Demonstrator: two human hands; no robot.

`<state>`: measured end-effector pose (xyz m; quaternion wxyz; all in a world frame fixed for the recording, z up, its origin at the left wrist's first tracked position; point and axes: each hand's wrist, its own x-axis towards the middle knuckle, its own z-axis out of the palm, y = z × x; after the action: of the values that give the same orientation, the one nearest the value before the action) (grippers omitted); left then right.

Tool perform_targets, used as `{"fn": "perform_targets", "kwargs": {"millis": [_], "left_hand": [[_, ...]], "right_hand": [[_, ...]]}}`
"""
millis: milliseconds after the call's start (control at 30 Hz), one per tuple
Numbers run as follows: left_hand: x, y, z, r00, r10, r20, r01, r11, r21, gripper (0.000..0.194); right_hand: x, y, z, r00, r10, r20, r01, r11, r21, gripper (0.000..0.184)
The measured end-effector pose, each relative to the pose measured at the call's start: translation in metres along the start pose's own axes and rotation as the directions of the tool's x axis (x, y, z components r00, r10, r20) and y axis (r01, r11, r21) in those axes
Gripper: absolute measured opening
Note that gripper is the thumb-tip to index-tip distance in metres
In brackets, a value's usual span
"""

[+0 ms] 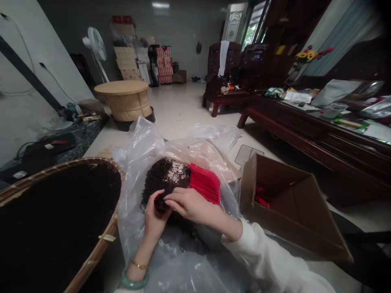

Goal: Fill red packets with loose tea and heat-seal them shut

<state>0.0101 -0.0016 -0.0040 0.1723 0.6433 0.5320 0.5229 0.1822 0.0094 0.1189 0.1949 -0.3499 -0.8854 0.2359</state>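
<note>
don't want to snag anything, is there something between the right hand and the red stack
Nothing visible: the right hand is beside the red stack, overlapping its near edge in this view. The dark curly pile lies mostly left of the stack. Whether hand and stack touch, I can't tell.

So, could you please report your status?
Left hand around dark item; right hand at it. Dark curly pieces, red stack just beyond. Nothing visibly blocking.
</note>
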Motion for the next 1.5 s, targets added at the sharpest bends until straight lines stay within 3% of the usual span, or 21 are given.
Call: {"fn": "perform_targets", "kwargs": {"millis": [100, 233, 367, 500, 633, 833, 1133, 1367, 1500], "left_hand": [[-0.002, -0.002, -0.002, 0.993, 0.116, -0.031, -0.117, 0.993, -0.020, 0.041], [-0.003, -0.003, -0.003, 0.966, 0.255, -0.037, -0.254, 0.967, 0.032, 0.036], [-0.005, -0.002, -0.003, 0.968, 0.252, -0.005, -0.251, 0.963, 0.096, 0.044], [-0.008, -0.003, 0.000, 0.966, 0.249, -0.068, -0.240, 0.964, 0.114, 0.044], [-0.010, -0.006, 0.003, 0.963, 0.260, -0.075, -0.251, 0.961, 0.120, 0.040], [-0.011, -0.009, 0.005, 0.970, 0.237, -0.058, -0.229, 0.967, 0.112, 0.028], [-0.010, -0.006, 0.005, 0.994, 0.082, -0.071, -0.076, 0.993, 0.086, 0.039], [-0.010, -0.005, 0.008, 0.993, -0.036, -0.110, 0.048, 0.993, 0.106, 0.047], [-0.009, -0.006, 0.008, 0.995, -0.001, -0.104, 0.015, 0.992, 0.128, 0.045]], "right_hand": [[-0.004, -0.013, -0.006, 0.997, 0.075, 0.033, -0.071, 0.993, -0.096, 0.021], [-0.001, -0.030, -0.018, 0.970, 0.181, 0.161, -0.140, 0.962, -0.234, 0.024], [0.007, -0.040, -0.020, 0.928, 0.304, 0.217, -0.213, 0.907, -0.363, 0.027], [0.015, -0.037, -0.013, 0.912, 0.366, 0.188, -0.269, 0.877, -0.399, 0.020], [0.019, -0.031, -0.007, 0.920, 0.370, 0.130, -0.296, 0.873, -0.387, 0.022], [0.023, -0.028, -0.007, 0.893, 0.409, 0.187, -0.304, 0.856, -0.419, 0.022], [0.019, -0.020, -0.011, 0.937, 0.333, 0.100, -0.293, 0.911, -0.289, 0.018], [0.018, -0.005, -0.016, 0.970, 0.242, 0.032, -0.241, 0.970, -0.039, 0.011], [0.019, -0.005, -0.014, 0.973, 0.219, 0.079, -0.210, 0.972, -0.101, 0.014]]}}
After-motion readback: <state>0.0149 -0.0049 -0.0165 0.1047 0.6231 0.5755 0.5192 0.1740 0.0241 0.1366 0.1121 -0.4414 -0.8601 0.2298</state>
